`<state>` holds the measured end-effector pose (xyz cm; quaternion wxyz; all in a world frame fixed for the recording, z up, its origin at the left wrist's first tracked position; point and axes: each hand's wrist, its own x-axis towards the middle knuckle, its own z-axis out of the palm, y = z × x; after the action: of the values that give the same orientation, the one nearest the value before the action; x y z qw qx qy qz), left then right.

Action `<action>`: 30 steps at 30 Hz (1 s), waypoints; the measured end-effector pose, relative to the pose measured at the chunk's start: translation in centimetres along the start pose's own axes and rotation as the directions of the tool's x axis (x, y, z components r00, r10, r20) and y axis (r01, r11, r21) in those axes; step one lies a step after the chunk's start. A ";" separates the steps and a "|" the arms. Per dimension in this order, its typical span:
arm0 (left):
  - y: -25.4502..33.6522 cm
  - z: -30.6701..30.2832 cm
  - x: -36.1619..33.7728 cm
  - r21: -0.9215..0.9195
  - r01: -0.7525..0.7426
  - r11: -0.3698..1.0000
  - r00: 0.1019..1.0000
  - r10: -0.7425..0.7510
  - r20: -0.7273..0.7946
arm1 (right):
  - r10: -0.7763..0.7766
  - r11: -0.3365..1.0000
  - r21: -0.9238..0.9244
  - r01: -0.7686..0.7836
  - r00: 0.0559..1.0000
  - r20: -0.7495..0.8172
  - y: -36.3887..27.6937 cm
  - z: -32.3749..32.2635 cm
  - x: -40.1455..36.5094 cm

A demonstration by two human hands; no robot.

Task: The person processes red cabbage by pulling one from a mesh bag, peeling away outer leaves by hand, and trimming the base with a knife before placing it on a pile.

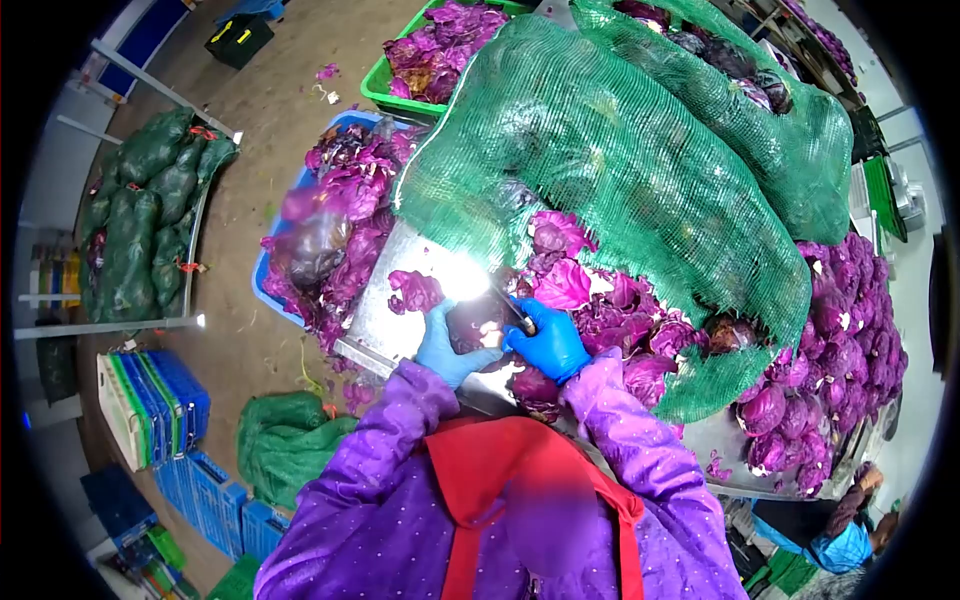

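My left hand (450, 348), in a light blue glove, grips a red cabbage (473, 322) from its near left side. My right hand (548, 340), in a darker blue glove, is closed around a knife (523, 318) with a dark handle. Its blade is hard to make out beside the cabbage. Both hands are over a metal table (400, 260), where strong glare hides part of the surface. Loose purple leaves (563, 285) lie just beyond my right hand. A large green mesh sack (590, 140) spreads across the table's far side, with cabbages inside.
A blue crate (262, 275) heaped with leaves stands beyond the table's left edge, near a green crate (375, 85) of leaves. Piled cabbages (830, 350) lie at right. Full sacks (150, 215) and stacked crates (155, 405) stand at left. Another person (850, 540) is at lower right.
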<state>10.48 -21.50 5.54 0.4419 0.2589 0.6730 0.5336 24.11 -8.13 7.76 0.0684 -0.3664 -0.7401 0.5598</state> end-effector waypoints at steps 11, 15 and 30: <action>-0.3 -1.1 -0.1 0.039 -0.024 0.999 0.996 0.020 0.085 | 0.057 0.995 0.093 -0.037 0.973 -0.224 8.8 1.1 3.2; -1.5 -2.2 -0.9 -0.090 0.001 0.996 0.996 0.007 0.085 | 0.190 0.937 0.322 -0.132 0.969 -0.155 6.7 -0.9 1.3; -1.9 -2.3 -0.9 -0.066 -0.043 0.997 0.999 0.042 -0.018 | -0.027 0.914 0.402 0.046 0.998 -0.053 2.6 2.2 -4.7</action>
<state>9.11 -23.87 4.15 0.4333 0.2540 0.6530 0.5669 27.62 -12.53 6.10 0.1701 -0.3436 -0.6136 0.6903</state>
